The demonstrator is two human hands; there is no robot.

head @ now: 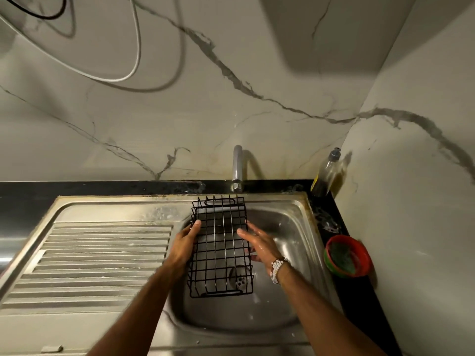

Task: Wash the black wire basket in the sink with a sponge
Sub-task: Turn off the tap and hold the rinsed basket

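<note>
The black wire basket (220, 246) is held above the steel sink (295, 227), its far end just under the tap (237, 168). My left hand (185, 243) grips its left side, thumb over the rim. My right hand (259, 241), wet, lies against the right side with fingers spread over the wires and under the edge. No water runs from the tap. A green sponge (343, 256) sits in a red bowl (363, 255) on the counter to the right, away from both hands.
A ribbed steel draining board (102, 258) lies left of the basin. A dish soap bottle (326, 173) stands in the back right corner on the black counter (359, 299). The drain (240, 278) shows through the basket. Marble walls close in behind and to the right.
</note>
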